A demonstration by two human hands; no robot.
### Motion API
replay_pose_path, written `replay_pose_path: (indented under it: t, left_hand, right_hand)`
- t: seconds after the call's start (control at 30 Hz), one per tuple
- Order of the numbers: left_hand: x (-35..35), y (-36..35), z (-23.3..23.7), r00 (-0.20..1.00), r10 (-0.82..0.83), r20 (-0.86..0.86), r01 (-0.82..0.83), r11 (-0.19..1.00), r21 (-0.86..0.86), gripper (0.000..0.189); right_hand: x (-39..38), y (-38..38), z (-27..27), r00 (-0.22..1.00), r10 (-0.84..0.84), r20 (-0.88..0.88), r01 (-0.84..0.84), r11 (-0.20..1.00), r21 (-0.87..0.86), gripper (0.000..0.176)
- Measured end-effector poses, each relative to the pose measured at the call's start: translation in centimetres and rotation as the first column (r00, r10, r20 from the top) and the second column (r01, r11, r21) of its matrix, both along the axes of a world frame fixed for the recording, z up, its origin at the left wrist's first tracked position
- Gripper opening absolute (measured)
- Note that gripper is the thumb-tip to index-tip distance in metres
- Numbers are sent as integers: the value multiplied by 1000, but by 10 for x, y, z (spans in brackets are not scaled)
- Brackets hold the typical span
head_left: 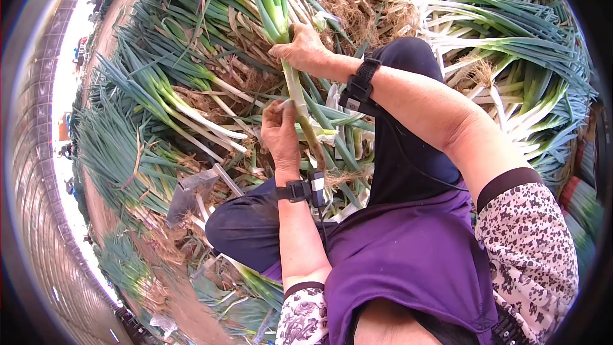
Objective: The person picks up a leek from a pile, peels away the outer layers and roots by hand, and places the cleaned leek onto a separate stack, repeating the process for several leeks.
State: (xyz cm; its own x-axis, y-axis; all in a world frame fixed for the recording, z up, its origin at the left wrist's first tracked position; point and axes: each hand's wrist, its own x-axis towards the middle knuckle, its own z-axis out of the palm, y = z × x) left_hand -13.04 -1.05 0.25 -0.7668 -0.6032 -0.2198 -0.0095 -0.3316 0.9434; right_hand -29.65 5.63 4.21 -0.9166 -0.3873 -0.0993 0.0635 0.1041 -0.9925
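Note:
A long green onion [295,83] slants down in front of me, its green leaves at the top and its brownish lower end pointing toward my lap. My right hand [308,52] is wrapped round the stalk just below the leaves. Lower down, my left hand [280,133] is closed in a pinch right beside the stalk, thumb against its edge. Whatever sits between those fingers, perhaps a bit of outer skin, is too small to make out. Below the hands, loose stalks and trimmings [345,131] lie between my legs.
Piles of green onions with leaves outward surround me, at the left [128,147] and the right [511,45]. Dry roots [348,6] show at the top. A grey flat piece [191,193] lies by my bent knee [239,223]. A ribbed wall [38,153] curves along the far left.

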Motion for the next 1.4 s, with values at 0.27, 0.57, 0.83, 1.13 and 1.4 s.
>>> replay_pose_path:
  t: [0.27, 0.57, 0.83, 1.13, 1.4]
  left_hand:
    - [-3, -7, 15, 921, -81, 380, 300, 770, -563, 24]
    - [-2, 1, -9, 952, 29, 305, 168, 785, -597, 19]
    - [-5, 3, -9, 990, 120, -79, -115, 991, 62, 9]
    - [-12, -9, 6, 986, -47, 160, 94, 948, -305, 30]
    - [32, 12, -49, 963, 44, 267, 240, 311, -919, 18]
  right_hand:
    - [0, -4, -8, 992, 124, 2, -124, 992, -8, 41]
    - [6, -3, 0, 977, 186, -101, -173, 977, 124, 44]
    - [0, -10, -10, 992, -110, -56, 113, 993, 44, 43]
    - [-2, -11, -6, 969, 98, 229, -33, 962, -273, 33]
    - [-3, -5, 1, 999, 20, -43, -24, 997, -76, 31]
